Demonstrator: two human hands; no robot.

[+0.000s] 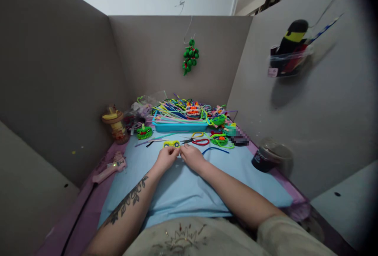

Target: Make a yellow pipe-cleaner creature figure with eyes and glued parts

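My left hand (168, 157) and my right hand (191, 157) meet over the blue cloth, fingertips pinched close together. Whatever lies between them is too small to make out. Right beyond the left fingers is a small yellow fuzzy pipe-cleaner piece (171, 144) with two round eyes; I cannot tell whether the fingers touch it. Behind my right hand lie scissors (201, 142) with red handles and a yellow-handled tool (197, 134). A dark blue pipe cleaner (217, 148) curves to the right of that hand.
A blue tray (181, 127) heaped with pipe cleaners stands at the back. Green fuzzy figures (144, 131) sit on either side. A pink glue gun (110, 169) and a lidded cup (114, 124) are left, a dark tub (265, 157) right. Grey panels (165, 55) enclose the table.
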